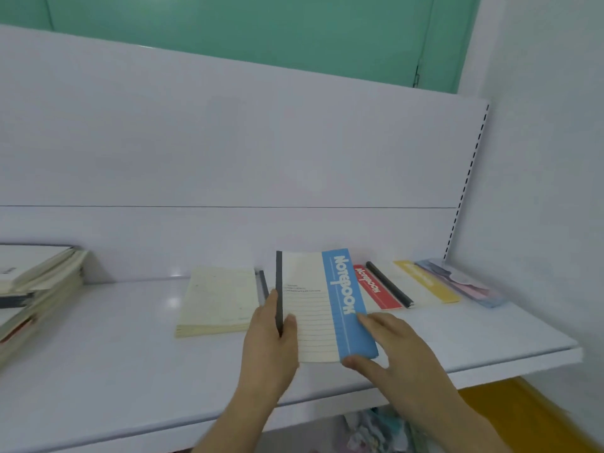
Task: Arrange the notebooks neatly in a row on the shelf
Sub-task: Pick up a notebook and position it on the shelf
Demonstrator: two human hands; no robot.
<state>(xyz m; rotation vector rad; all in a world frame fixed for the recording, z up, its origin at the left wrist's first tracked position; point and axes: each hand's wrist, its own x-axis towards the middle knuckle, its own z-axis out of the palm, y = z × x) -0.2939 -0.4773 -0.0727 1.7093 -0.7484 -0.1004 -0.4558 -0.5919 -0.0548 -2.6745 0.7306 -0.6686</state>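
A blue-and-white notebook [322, 299] with a black spine lies in the middle of the white shelf [130, 361]. My left hand [271, 338] grips its spine edge, thumb on the cover. Along the blue right edge rests my right hand [389, 344], fingers straight, thumb at the near corner. To the right lie a red-striped notebook [379, 289], a yellow-striped one [428, 282] and a pale blue-pink one [464, 282], overlapping in a row. A cream notebook [219, 299] lies to the left, with another black spine [263, 284] partly hidden behind it.
A messy stack of notebooks [36, 282] sits at the shelf's far left. The white back panel [228, 142] rises behind, with a slotted upright [467, 178] at the right. A white wall closes the right side. Below the shelf edge are colourful items and a yellow surface [510, 416].
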